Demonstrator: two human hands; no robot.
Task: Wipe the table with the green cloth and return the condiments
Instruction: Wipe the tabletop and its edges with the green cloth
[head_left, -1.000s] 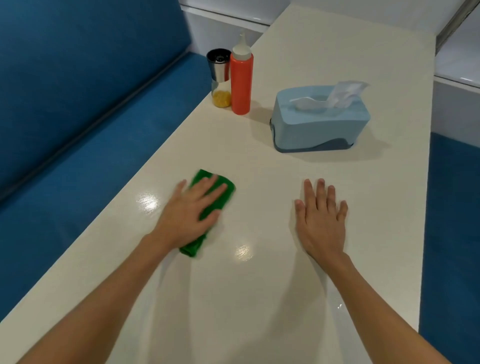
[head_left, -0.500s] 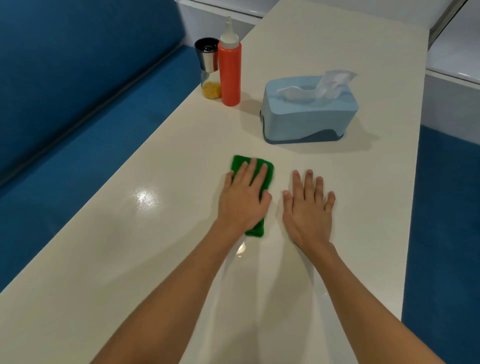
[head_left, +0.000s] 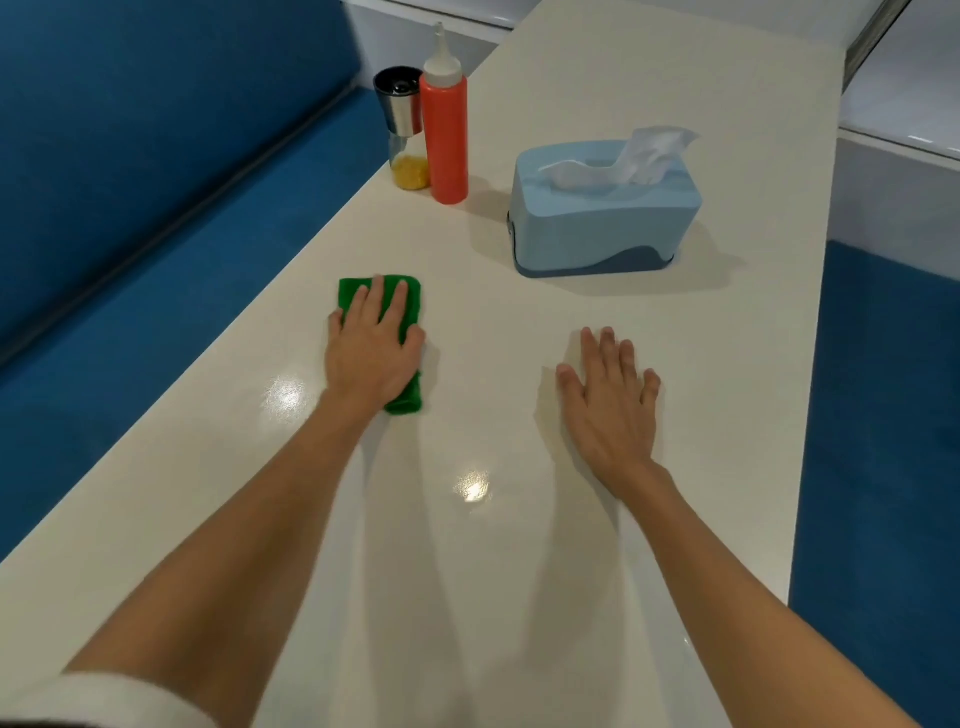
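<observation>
Nearest to us, both forearms reach out over the pale table (head_left: 467, 571), whose glossy top shows two light reflections. The right hand (head_left: 608, 400) lies flat on the bare surface, fingers straight and slightly spread, grasping nothing. We judge that it serves as a brace. The left hand (head_left: 371, 353) lies palm down on the green cloth (head_left: 349, 293), fingers straight and pressing, not curled round it. The cloth is folded into a narrow pad and lies flat on the table near the left edge.

Step in hand: wiping. We judge it unfinished, since the far part of the table carries objects.

Farther on, right of centre, stands a blue tissue box (head_left: 602, 223) with one tissue pulled up. Beyond it to the left, at the table edge, a red squeeze bottle (head_left: 444, 140) and a steel-topped shaker (head_left: 405, 124) with yellow contents stand upright, just beside each other. A blue bench (head_left: 156, 260) runs along the left side.

Next move: we slide the cloth under a flat palm with steady downward pressure, in overlapping strokes. Near the bottle we slow down, since a tall narrow bottle tips easily
</observation>
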